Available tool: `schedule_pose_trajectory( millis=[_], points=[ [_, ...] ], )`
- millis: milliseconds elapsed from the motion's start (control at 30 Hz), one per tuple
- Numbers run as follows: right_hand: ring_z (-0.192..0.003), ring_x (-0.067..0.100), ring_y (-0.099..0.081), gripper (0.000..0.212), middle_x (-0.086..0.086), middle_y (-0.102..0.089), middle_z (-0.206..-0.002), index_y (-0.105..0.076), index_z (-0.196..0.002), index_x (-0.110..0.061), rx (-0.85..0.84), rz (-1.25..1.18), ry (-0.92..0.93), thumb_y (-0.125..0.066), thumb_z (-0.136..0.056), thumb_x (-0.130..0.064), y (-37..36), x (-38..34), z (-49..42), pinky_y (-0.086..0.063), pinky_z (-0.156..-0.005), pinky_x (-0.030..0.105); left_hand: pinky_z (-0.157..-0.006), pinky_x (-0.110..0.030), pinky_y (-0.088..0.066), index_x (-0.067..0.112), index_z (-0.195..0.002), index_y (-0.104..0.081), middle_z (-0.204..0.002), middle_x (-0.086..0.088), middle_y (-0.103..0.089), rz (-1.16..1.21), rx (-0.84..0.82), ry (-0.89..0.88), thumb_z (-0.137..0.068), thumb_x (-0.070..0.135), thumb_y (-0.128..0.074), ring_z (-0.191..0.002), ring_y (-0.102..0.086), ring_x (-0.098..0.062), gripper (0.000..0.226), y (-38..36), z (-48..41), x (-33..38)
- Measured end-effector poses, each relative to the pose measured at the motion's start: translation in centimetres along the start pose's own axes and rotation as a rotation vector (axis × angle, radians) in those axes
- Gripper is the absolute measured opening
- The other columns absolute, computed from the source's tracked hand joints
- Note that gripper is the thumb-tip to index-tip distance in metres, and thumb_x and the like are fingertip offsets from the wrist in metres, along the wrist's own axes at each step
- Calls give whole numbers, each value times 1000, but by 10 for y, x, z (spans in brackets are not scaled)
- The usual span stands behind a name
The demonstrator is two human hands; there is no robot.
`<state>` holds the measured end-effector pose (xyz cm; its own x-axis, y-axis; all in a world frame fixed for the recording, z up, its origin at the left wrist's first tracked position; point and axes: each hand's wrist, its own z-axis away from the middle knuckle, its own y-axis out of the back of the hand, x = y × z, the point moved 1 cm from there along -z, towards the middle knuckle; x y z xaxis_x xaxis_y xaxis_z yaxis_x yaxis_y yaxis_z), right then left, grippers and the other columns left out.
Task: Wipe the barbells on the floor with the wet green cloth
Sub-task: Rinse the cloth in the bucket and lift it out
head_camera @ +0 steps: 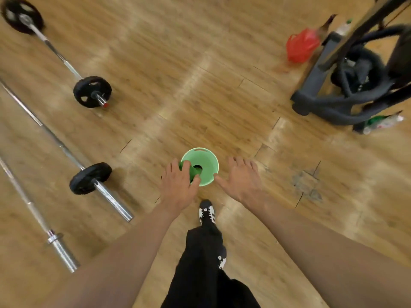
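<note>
Green cloth gripped by left hand at rim of green bucket, right hand spread just beside, barbells along left edge, gym machine far right, wood floor between.

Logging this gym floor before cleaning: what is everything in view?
plated barbells: two, chrome and black, floor left
bare bar: one, chrome, far left
bucket: one, light green, floor centre
green cloth: one, dark green, at bucket rim
bag: one, red, upper right
machine: one, dark grey, right
bottles: two, green-white, beside machine
floor: one, brown wood
shoes: two, black-white, bottom centre
left hand: one, holding the cloth
right hand: one, open, right of bucket
</note>
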<state>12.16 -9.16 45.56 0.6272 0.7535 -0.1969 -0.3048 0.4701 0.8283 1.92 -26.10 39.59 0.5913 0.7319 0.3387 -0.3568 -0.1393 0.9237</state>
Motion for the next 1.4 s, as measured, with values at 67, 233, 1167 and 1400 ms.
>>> schedule_pose_trajectory(
  millis=[67, 233, 1167, 1400],
  points=[
    [-135, 32, -45, 68, 11, -52, -144, -45, -147, -16, -34, 54, 60, -46, -97, -62, 16, -7, -34, -27, -116, 43, -80, -46, -45, 6, -114, -58, -108, -13, -47, 24, -50, 22, -91, 50, -34, -95, -48, -34, 54, -2, -18, -7],
    [-134, 34, -46, 67, 13, -52, -144, -46, -145, -13, -107, 126, 208, -50, -98, -60, 44, -33, -124, -35, -113, 46, -80, -45, -44, 7, -115, -57, -110, -13, -48, 52, -80, 87, -93, 49, -25, -96, -49, -33, 57, -5, -79, -15],
    [-98, 21, -58, 11, -4, -63, -96, -63, -101, -19, -683, -49, 550, -54, -106, -19, -79, -44, -287, -45, -85, 33, -54, -22, -33, 15, -90, -54, -72, 1, -57, 925, 815, 1429, -84, 39, -86, -63, -50, -13, 41, -197, -101, 93],
    [-80, 11, -57, 10, -8, -61, -87, -63, -97, -23, -668, -44, 757, -56, -104, -24, -149, -36, -300, -46, -79, 34, -62, -19, -36, 16, -69, -46, -87, 3, -45, 1263, 1023, 1337, -82, 15, -88, -68, -45, 0, 44, -257, -87, 84]
  ],
)
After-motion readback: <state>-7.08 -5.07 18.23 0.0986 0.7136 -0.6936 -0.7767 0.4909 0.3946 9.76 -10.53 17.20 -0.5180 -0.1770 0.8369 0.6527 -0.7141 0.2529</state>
